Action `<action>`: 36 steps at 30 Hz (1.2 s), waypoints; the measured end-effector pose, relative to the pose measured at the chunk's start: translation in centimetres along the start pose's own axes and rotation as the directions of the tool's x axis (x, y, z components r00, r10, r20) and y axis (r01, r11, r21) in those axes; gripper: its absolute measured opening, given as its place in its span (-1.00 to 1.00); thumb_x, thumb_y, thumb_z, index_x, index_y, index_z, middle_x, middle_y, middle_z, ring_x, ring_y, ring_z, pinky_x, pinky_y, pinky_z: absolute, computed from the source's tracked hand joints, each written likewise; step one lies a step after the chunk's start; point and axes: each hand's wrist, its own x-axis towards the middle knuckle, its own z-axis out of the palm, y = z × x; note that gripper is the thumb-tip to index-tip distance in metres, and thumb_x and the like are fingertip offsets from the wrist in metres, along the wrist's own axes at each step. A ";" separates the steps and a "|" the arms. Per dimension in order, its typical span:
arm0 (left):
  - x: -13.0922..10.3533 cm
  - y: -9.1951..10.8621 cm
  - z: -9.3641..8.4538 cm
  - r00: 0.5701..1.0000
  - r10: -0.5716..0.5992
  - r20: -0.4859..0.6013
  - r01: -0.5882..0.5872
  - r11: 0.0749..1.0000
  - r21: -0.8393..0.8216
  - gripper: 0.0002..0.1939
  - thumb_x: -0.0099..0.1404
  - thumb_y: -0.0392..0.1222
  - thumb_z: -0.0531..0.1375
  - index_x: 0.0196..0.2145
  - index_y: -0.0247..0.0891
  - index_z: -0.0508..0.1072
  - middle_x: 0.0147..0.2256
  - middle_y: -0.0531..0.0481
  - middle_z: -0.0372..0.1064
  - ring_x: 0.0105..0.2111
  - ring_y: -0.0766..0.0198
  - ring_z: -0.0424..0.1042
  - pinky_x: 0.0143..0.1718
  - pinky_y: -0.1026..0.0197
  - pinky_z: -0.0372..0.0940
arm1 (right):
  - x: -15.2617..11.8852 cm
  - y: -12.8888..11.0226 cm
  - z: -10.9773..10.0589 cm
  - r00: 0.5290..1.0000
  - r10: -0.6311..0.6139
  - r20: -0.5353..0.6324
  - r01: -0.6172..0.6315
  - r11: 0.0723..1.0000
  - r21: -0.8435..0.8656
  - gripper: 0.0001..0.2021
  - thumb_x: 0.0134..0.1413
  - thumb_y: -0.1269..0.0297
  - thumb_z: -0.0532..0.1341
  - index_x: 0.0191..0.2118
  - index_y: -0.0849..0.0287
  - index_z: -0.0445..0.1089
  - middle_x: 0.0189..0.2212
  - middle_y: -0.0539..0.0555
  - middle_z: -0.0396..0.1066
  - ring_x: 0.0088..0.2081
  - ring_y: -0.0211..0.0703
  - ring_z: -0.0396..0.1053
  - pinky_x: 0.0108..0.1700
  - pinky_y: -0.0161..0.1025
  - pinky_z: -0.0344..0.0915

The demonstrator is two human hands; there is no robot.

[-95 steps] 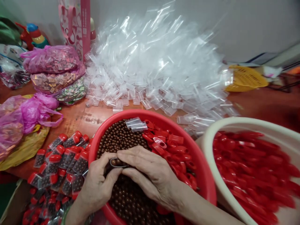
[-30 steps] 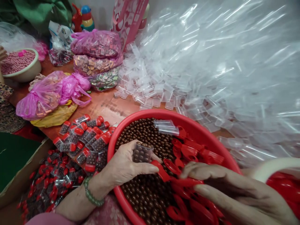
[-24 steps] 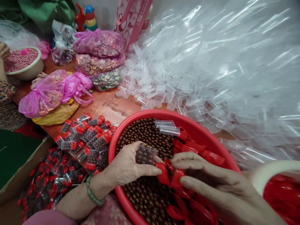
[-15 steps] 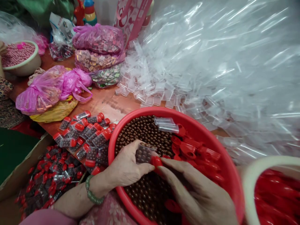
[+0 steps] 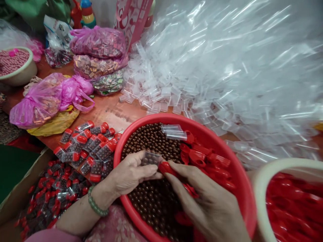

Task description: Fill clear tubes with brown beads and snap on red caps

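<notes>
Over a red basin (image 5: 191, 121), my left hand (image 5: 128, 174) is closed around a small clear plastic container (image 5: 151, 158) filled with dark brown balls. Thumb and fingers of my right hand (image 5: 204, 195) pinch a red cap (image 5: 166, 167) at the container's right end; whether it is fully seated is hard to see. Beneath the hands, loose chocolate-brown balls (image 5: 148, 137) fill the basin's left part. Red caps (image 5: 219, 171) lie heaped on its right side, with a few clear tubes (image 5: 174, 131) on top.
Filled red-capped containers (image 5: 97, 143) are piled left of the basin, with more in a cardboard box (image 5: 57, 188) below. A large heap of clear tubes (image 5: 214, 74) lies behind. Pink bags (image 5: 98, 42) stand at back left; a white tub (image 5: 261, 178) of red parts is at right.
My left thumb has moved across the container, and the red cap shows more between my right fingers. The whole view has shifted slightly, so surroundings appear further left.
</notes>
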 end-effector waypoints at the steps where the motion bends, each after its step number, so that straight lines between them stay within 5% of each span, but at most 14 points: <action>1: 0.0 0.0 -0.1 1.000 -0.004 0.019 0.004 1.000 -0.004 -0.63 0.03 -0.19 0.45 -0.21 -0.32 0.49 -0.23 -0.03 0.45 -0.21 0.29 0.47 -0.08 0.21 0.34 | 0.4 0.1 -0.5 0.996 0.093 0.011 -0.094 0.991 0.092 -0.83 0.15 0.26 0.28 -0.13 0.05 0.51 -0.26 0.04 0.60 -0.30 -0.13 0.57 -0.20 -0.23 0.57; 4: 0.0 -0.3 -0.4 0.993 -0.030 0.111 0.026 0.999 0.032 -0.61 0.07 -0.07 0.45 -0.23 -0.33 0.48 -0.22 -0.11 0.47 -0.24 0.23 0.52 -0.15 0.19 0.39 | 1.9 0.0 -1.4 0.955 0.295 0.038 -0.294 0.919 0.261 -0.80 0.13 0.18 0.30 -0.13 0.01 0.53 -0.23 0.05 0.59 -0.24 -0.08 0.56 -0.17 -0.19 0.54; 13: 0.3 -0.6 -0.8 0.975 -0.093 0.200 0.064 0.987 0.147 -0.50 0.03 0.13 0.43 -0.32 -0.35 0.45 -0.39 -0.04 0.41 -0.44 0.37 0.47 -0.37 0.34 0.37 | 4.9 -0.1 -0.1 0.987 -0.021 0.162 -0.019 0.971 0.239 -0.81 0.19 0.30 0.24 -0.10 -0.05 0.51 -0.25 -0.01 0.56 -0.26 -0.19 0.52 -0.23 -0.30 0.47; 26: 0.2 -0.3 -0.7 0.977 -0.085 0.193 0.053 0.985 0.162 -0.51 0.05 0.16 0.41 -0.33 -0.33 0.43 -0.38 -0.02 0.39 -0.44 0.37 0.45 -0.36 0.32 0.35 | 3.7 0.0 -1.5 0.976 0.184 0.119 -0.202 0.965 0.167 -0.82 0.15 0.21 0.28 -0.13 -0.09 0.55 -0.19 -0.02 0.58 -0.19 -0.10 0.53 -0.06 -0.19 0.47; 32: 0.3 -0.3 -0.8 0.977 -0.086 0.195 0.049 0.981 0.189 -0.51 0.06 0.18 0.40 -0.35 -0.34 0.43 -0.41 -0.02 0.40 -0.44 0.37 0.44 -0.36 0.33 0.32 | 4.7 -0.3 -0.7 0.987 0.028 0.156 -0.059 0.977 0.203 -0.81 0.16 0.26 0.27 -0.11 -0.08 0.53 -0.26 -0.04 0.58 -0.27 -0.18 0.53 -0.22 -0.29 0.48; 36: 0.3 -0.1 -0.7 0.979 -0.077 0.190 0.038 0.979 0.200 -0.54 0.10 0.15 0.38 -0.34 -0.33 0.43 -0.39 -0.01 0.39 -0.43 0.37 0.44 -0.33 0.32 0.33 | 4.1 0.8 -1.4 0.984 0.077 0.164 -0.101 0.984 0.144 -0.83 0.15 0.22 0.28 -0.13 -0.07 0.54 -0.24 -0.02 0.59 -0.28 -0.13 0.53 -0.20 -0.24 0.48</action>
